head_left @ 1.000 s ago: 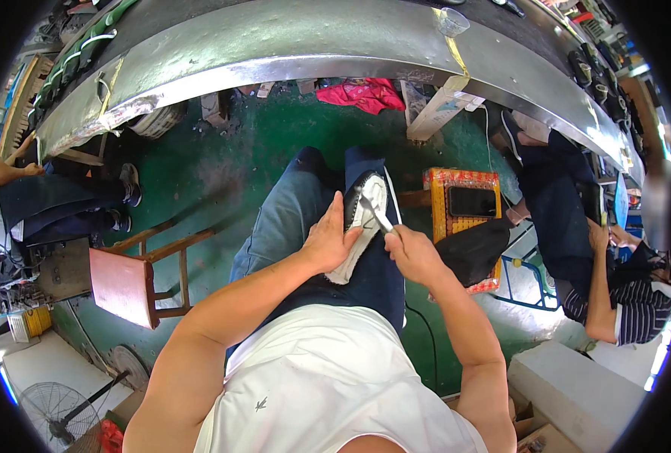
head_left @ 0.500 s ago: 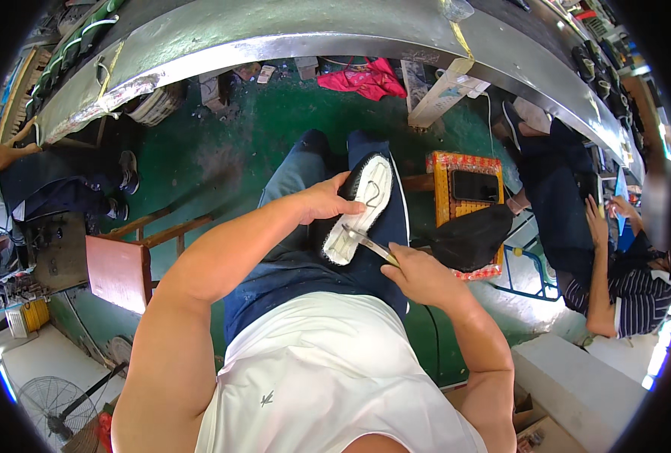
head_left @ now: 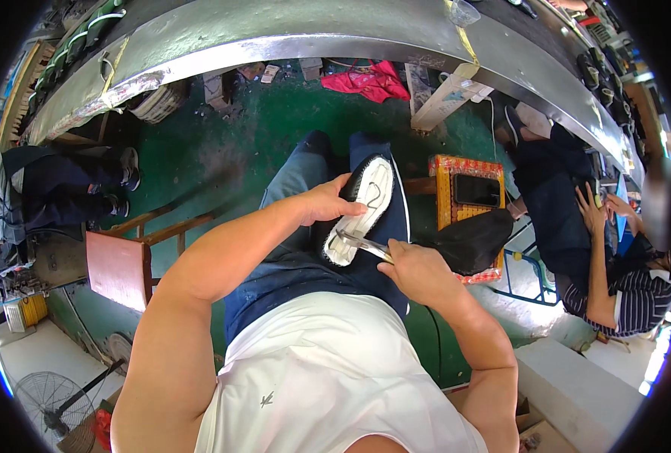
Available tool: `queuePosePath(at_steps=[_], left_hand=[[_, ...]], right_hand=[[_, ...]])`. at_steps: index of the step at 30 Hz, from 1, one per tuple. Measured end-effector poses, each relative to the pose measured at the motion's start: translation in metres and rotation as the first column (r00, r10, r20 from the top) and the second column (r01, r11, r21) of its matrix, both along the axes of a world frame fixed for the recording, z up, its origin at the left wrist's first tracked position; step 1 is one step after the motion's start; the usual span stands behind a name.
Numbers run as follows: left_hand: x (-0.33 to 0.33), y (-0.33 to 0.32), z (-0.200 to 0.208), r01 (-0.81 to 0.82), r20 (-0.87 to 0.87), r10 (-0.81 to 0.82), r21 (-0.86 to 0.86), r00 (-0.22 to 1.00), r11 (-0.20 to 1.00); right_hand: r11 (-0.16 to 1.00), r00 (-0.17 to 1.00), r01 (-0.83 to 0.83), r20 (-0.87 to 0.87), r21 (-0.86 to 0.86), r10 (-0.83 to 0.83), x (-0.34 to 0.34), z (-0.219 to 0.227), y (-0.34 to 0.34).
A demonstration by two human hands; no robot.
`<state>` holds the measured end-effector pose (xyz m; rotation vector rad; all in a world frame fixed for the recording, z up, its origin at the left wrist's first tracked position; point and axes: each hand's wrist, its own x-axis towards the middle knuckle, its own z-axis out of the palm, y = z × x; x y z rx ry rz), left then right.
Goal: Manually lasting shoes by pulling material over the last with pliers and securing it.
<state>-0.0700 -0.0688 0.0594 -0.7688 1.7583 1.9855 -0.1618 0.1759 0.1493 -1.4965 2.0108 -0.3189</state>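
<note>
A black shoe with its white underside [head_left: 377, 183] facing up rests on my thighs, tilted with one end toward my waist. A dark curved mark or cord shows on that underside. My left hand [head_left: 333, 202] grips the shoe by its side, thumb pressed on the white face and fingers hidden behind it. In my right hand [head_left: 418, 268], closed around the pale handle, is a hand tool with a metal head [head_left: 356, 241]. The metal end meets the lower part of the underside; its exact kind is too small to tell.
A metal-edged bench [head_left: 290, 49] curves across in front of me. At my right stands an orange slatted stool [head_left: 445, 189] with a phone [head_left: 476, 190] and a black cloth [head_left: 467, 243] on it. A pink stool [head_left: 120, 268] is at left. Co-workers [head_left: 615, 294] sit on both sides.
The tool's metal end has shifted slightly left and down on the white underside, my right hand moving with it. My left hand and the shoe stay nearly still. The left co-worker's arm has moved.
</note>
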Motion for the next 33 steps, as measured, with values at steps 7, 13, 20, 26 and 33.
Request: queuePosePath(at_steps=[7,13,20,26,33], left_hand=[[0.0,-0.004,-0.007,-0.017,-0.041,0.015,-0.059,0.999,0.998],[0.008,0.006,-0.007,0.004,-0.095,-0.039,-0.341,0.995,0.94],[0.063,0.057,-0.037,-0.062,-0.333,-0.228,-0.675,0.915,0.735],[0.064,0.075,-0.031,-0.144,-0.343,-0.074,-0.567,0.936,0.811],[0.066,0.079,-0.029,-0.159,-0.276,-0.026,-0.626,0.961,0.763]], right_hand=[[0.98,0.997,0.08,0.004,-0.18,-0.08,0.01,-0.058,0.012],[0.946,0.976,0.216,0.02,-0.243,-0.217,0.039,-0.054,0.044],[0.929,0.895,0.337,0.253,0.156,-0.367,0.027,-0.038,0.062],[0.841,0.686,0.268,0.52,0.469,-0.509,0.004,-0.017,0.071],[0.917,0.885,0.394,0.292,-0.058,-0.362,0.025,-0.043,0.04]])
